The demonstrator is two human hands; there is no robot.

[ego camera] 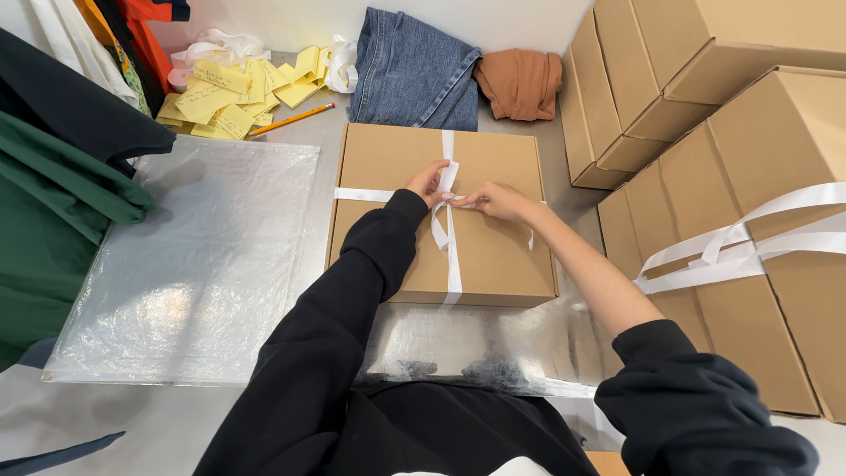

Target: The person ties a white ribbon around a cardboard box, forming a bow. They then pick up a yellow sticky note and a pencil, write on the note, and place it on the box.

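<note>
While the flat cardboard box (441, 211) lies on the surface, left hand (428, 182) and right hand (499, 201) each pinch the white ribbon (450, 231) — holding its crossing taut at centre.

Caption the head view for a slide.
Both hands, left hand and right hand, tie white ribbon across flat brown cardboard box.

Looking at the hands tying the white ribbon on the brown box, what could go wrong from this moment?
1. The left hand and right hand pinch the white satin ribbon at the crossing on the flat brown cardboard box; if either grip slips, the knot may loosen.
2. The crossing sits slightly off centre, so the bow might end up uneven.
3. The loose ribbon tails hanging below the hands could be caught in the knot.
</note>
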